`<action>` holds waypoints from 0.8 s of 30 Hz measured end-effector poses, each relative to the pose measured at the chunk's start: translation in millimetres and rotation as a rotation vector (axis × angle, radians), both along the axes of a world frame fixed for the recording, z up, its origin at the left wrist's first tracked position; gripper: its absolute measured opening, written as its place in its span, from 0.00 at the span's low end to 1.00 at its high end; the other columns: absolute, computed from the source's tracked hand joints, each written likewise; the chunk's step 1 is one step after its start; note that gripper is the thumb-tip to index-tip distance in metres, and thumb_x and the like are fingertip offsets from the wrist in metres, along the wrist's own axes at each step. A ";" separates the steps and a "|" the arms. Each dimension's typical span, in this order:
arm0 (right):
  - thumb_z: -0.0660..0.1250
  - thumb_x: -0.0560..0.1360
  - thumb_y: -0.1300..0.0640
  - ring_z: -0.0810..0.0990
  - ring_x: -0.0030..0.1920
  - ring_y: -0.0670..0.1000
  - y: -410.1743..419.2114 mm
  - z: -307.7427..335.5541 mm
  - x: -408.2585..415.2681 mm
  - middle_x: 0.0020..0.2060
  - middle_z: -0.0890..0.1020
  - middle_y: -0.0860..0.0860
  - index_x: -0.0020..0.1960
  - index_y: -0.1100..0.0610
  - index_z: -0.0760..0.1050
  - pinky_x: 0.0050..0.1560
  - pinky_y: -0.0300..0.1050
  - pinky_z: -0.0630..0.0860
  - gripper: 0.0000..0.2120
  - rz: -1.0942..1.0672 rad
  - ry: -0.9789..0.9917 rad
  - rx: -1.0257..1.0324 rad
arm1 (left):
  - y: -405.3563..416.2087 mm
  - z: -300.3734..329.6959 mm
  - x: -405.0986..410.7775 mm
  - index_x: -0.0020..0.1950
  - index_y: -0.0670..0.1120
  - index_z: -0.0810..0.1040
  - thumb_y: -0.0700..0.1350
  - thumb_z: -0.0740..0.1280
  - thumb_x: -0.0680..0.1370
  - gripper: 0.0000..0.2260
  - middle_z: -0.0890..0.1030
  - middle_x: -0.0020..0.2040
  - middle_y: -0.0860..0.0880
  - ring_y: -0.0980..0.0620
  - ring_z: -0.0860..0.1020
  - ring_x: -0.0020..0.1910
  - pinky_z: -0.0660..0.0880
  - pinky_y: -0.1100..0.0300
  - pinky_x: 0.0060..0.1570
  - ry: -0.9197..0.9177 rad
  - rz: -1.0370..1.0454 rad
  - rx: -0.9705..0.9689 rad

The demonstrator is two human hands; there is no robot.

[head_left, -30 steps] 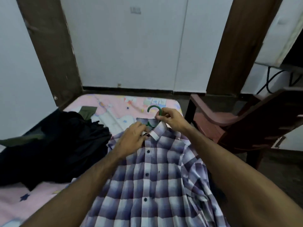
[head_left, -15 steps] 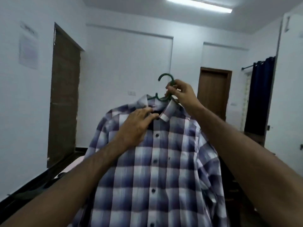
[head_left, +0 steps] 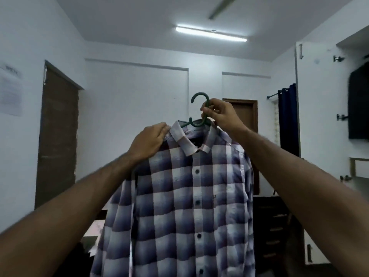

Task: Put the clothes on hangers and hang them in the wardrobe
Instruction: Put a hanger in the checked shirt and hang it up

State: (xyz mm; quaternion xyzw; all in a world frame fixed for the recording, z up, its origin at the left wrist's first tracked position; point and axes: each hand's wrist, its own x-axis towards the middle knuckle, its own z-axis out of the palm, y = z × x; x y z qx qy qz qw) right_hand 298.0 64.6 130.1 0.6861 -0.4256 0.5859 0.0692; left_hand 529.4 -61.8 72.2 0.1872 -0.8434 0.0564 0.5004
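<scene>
A home bedroom. An open wardrobe (head_left: 357,100) stands right of the hands. A wooden door (head_left: 58,136) and curtain (head_left: 287,120) flank them.

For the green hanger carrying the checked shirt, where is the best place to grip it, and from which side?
Grip the green hanger at the neck just below its hook, coming from the right, as the right hand does. The hook opens leftward, so that side stays free for a rail, and the checked shirt hangs balanced beneath. The left hand only steadies the shoulder.

The plaid shirt (head_left: 185,206) on its green hanger (head_left: 196,114) fills the middle, open air lies above the hook up to the ceiling, and at right the wardrobe (head_left: 327,108) stands open with 1 dark garment (head_left: 358,104) hanging inside.
</scene>
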 end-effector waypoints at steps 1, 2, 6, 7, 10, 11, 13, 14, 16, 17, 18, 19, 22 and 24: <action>0.69 0.80 0.61 0.85 0.47 0.54 -3.5 -3.1 -16.9 0.44 0.82 0.59 0.53 0.61 0.80 0.55 0.51 0.82 0.04 -0.026 -0.010 -0.016 | -3.4 -4.7 -16.9 0.50 0.48 0.75 0.54 0.55 0.86 0.14 0.79 0.45 0.50 0.50 0.77 0.43 0.76 0.49 0.44 0.004 -0.030 -0.045; 0.69 0.80 0.60 0.85 0.49 0.56 -6.4 -6.0 -35.8 0.46 0.83 0.60 0.53 0.60 0.80 0.57 0.54 0.82 0.05 -0.069 -0.011 -0.023 | -6.5 -9.4 -37.3 0.52 0.49 0.74 0.54 0.55 0.85 0.12 0.78 0.46 0.52 0.53 0.76 0.42 0.75 0.52 0.42 -0.011 -0.045 -0.078; 0.69 0.80 0.57 0.85 0.49 0.55 -18.0 -0.6 -129.3 0.51 0.82 0.59 0.56 0.63 0.79 0.54 0.50 0.83 0.10 -0.104 0.014 0.018 | -30.6 -4.9 -125.5 0.55 0.51 0.69 0.54 0.58 0.84 0.08 0.76 0.49 0.53 0.52 0.76 0.40 0.71 0.56 0.37 -0.148 -0.049 -0.179; 0.69 0.81 0.57 0.84 0.46 0.51 -22.4 6.6 -151.8 0.50 0.82 0.57 0.56 0.62 0.79 0.50 0.44 0.82 0.09 -0.093 0.015 0.005 | -40.0 6.8 -147.1 0.55 0.50 0.69 0.54 0.58 0.84 0.08 0.76 0.49 0.52 0.51 0.76 0.41 0.70 0.55 0.38 -0.159 -0.058 -0.213; 0.66 0.82 0.54 0.81 0.42 0.45 -42.9 37.1 -219.1 0.50 0.84 0.58 0.51 0.56 0.77 0.40 0.34 0.76 0.06 -0.085 -0.004 -0.052 | -63.9 57.4 -218.3 0.53 0.50 0.68 0.52 0.58 0.85 0.06 0.76 0.49 0.51 0.49 0.75 0.42 0.67 0.55 0.40 -0.165 -0.100 -0.265; 0.66 0.83 0.52 0.83 0.45 0.47 -49.5 49.3 -242.1 0.50 0.85 0.58 0.51 0.55 0.77 0.43 0.37 0.77 0.07 -0.084 -0.019 -0.052 | -68.2 72.8 -241.4 0.52 0.50 0.67 0.51 0.58 0.85 0.06 0.76 0.48 0.51 0.49 0.74 0.42 0.66 0.55 0.40 -0.171 -0.111 -0.265; 0.64 0.83 0.47 0.84 0.50 0.51 -48.2 75.9 -286.7 0.50 0.86 0.54 0.54 0.56 0.76 0.50 0.44 0.77 0.12 -0.131 -0.026 -0.016 | -72.6 106.0 -286.6 0.50 0.50 0.67 0.52 0.58 0.85 0.07 0.76 0.46 0.50 0.49 0.74 0.41 0.67 0.54 0.39 -0.200 -0.115 -0.248; 0.62 0.83 0.45 0.83 0.50 0.50 -40.9 89.7 -307.7 0.50 0.85 0.51 0.56 0.56 0.76 0.50 0.43 0.77 0.14 -0.179 0.007 0.034 | -71.6 124.0 -306.5 0.50 0.50 0.67 0.52 0.57 0.85 0.08 0.76 0.46 0.50 0.48 0.74 0.41 0.69 0.53 0.39 -0.209 -0.118 -0.229; 0.58 0.84 0.42 0.79 0.47 0.47 -21.4 122.8 -349.4 0.49 0.80 0.48 0.57 0.55 0.76 0.49 0.42 0.74 0.17 -0.264 0.106 0.172 | -66.2 166.1 -340.6 0.50 0.49 0.67 0.54 0.56 0.85 0.10 0.77 0.45 0.50 0.48 0.75 0.41 0.72 0.50 0.40 -0.211 -0.119 -0.182; 0.57 0.84 0.42 0.78 0.47 0.47 -11.4 141.6 -369.1 0.49 0.79 0.48 0.57 0.55 0.76 0.49 0.42 0.73 0.18 -0.280 0.137 0.240 | -62.8 190.5 -355.3 0.50 0.49 0.67 0.55 0.56 0.85 0.11 0.77 0.45 0.50 0.48 0.75 0.41 0.73 0.49 0.41 -0.216 -0.117 -0.161; 0.57 0.84 0.42 0.78 0.48 0.48 -1.3 160.8 -386.9 0.49 0.80 0.50 0.58 0.54 0.78 0.49 0.42 0.73 0.18 -0.282 0.150 0.301 | -58.9 215.9 -368.9 0.49 0.49 0.68 0.56 0.55 0.85 0.12 0.77 0.45 0.50 0.49 0.75 0.41 0.73 0.49 0.40 -0.221 -0.122 -0.145; 0.57 0.84 0.42 0.78 0.47 0.48 8.1 182.1 -403.5 0.49 0.81 0.52 0.58 0.54 0.79 0.49 0.43 0.73 0.18 -0.275 0.159 0.345 | -54.8 241.6 -382.1 0.49 0.48 0.68 0.56 0.55 0.84 0.13 0.77 0.45 0.50 0.49 0.75 0.40 0.73 0.50 0.40 -0.217 -0.136 -0.136; 0.61 0.84 0.47 0.76 0.40 0.45 30.3 253.1 -434.6 0.40 0.78 0.49 0.52 0.60 0.78 0.43 0.41 0.72 0.16 -0.281 0.205 0.358 | -48.4 310.9 -416.5 0.49 0.48 0.68 0.55 0.56 0.84 0.12 0.77 0.44 0.51 0.52 0.75 0.40 0.72 0.51 0.39 -0.195 -0.185 -0.122; 0.62 0.84 0.50 0.72 0.36 0.44 39.4 299.1 -447.0 0.36 0.75 0.47 0.50 0.62 0.77 0.39 0.39 0.69 0.16 -0.336 0.237 0.340 | -45.7 348.2 -436.1 0.49 0.49 0.69 0.54 0.58 0.84 0.10 0.78 0.43 0.52 0.54 0.76 0.40 0.73 0.52 0.40 -0.184 -0.237 -0.087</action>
